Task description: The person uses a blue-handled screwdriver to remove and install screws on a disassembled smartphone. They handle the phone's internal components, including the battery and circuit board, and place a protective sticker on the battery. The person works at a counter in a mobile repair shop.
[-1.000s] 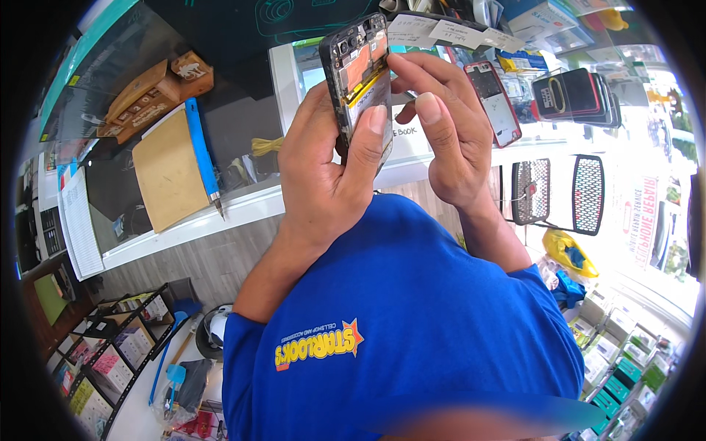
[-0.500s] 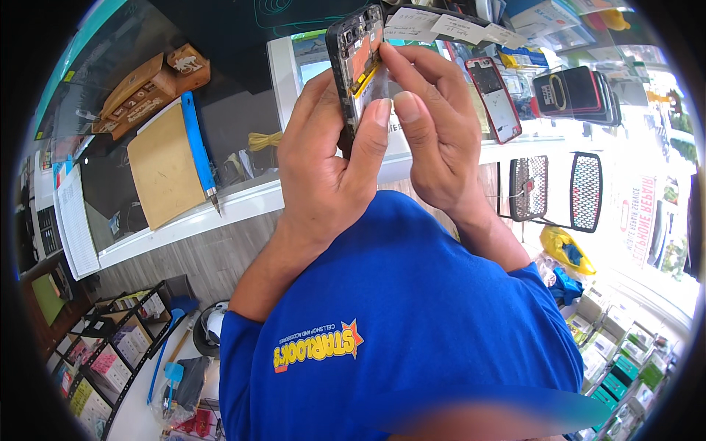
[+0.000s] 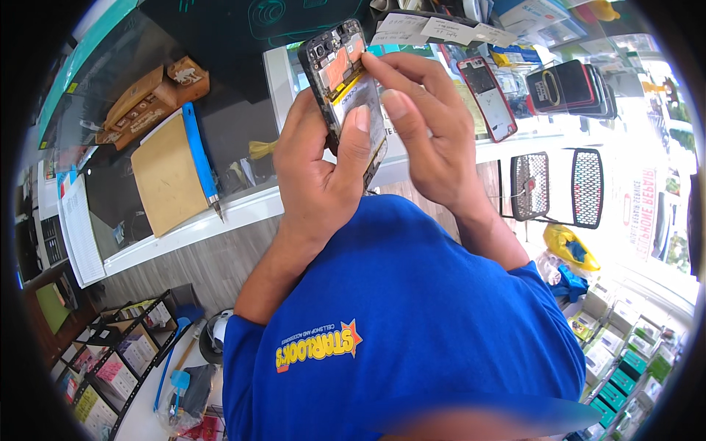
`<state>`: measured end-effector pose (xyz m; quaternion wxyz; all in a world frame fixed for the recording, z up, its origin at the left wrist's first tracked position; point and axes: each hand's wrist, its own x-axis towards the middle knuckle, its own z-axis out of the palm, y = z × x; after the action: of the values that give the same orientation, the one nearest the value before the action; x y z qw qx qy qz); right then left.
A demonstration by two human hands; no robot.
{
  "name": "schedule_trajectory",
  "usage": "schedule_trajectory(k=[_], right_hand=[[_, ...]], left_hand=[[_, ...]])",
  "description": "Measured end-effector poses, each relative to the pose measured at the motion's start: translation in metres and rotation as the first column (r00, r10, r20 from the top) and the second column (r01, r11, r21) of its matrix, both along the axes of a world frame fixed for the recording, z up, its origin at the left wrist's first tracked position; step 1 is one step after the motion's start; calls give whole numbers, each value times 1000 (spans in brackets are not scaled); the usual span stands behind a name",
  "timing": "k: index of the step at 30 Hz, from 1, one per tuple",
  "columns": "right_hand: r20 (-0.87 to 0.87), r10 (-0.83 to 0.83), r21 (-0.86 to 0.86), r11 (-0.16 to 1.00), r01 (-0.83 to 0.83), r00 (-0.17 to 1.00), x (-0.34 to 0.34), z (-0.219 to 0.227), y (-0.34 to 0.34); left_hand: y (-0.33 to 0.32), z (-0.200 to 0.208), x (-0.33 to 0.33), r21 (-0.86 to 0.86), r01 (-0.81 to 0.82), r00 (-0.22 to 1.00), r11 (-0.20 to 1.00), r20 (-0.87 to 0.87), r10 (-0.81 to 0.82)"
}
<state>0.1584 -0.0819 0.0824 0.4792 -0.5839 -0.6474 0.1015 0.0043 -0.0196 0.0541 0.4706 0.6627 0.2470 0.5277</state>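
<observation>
Pinched between thumb and fingers, the opened phone [image 3: 362, 99] sat in my left hand [image 3: 316, 173] – thumb laid across its uncovered inner face, fingers wrapped round its left side. I held it tilted above the near edge of the counter [image 3: 254, 192], its camera end up and away from me, with copper-coloured patches and a yellow strip showing above the battery. My right hand [image 3: 434, 136] was parted, thumb away from the index finger; that index fingertip reached the phone's upper right edge, though I could not tell whether it pressed.

Just beyond my right fingers lay a red-edged phone [image 3: 491, 103], and past that a stack of dark cases [image 3: 570, 90]. Paper slips [image 3: 434, 29] lay behind. Left of my grip were a bundle of yellow cord [image 3: 261, 150] and, farther out, a tan envelope [image 3: 163, 176] with a long blue tool [image 3: 200, 154] along its right edge – a carved wooden piece [image 3: 147, 103] stood behind them.
</observation>
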Motion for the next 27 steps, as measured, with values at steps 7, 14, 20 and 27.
schedule_trajectory(k=[7, 14, 20, 27], right_hand=[[-296, 53, 39, 998, -44, 954, 3, 5, -6], [21, -34, 125, 992, 31, 999, 4, 9, -5], [173, -91, 114, 991, 71, 981, 4, 7, -3], [87, -36, 49, 998, 32, 996, 8, 3, 2]], left_hand=[[-4, 13, 1, -9, 32, 996, 999, 80, -31], [-4, 19, 1, 2, 45, 999, 999, 0, -45], [-3, 12, 7, 67, 14, 995, 998, -101, -7], [4, -2, 4, 99, 4, 991, 995, -136, 9]])
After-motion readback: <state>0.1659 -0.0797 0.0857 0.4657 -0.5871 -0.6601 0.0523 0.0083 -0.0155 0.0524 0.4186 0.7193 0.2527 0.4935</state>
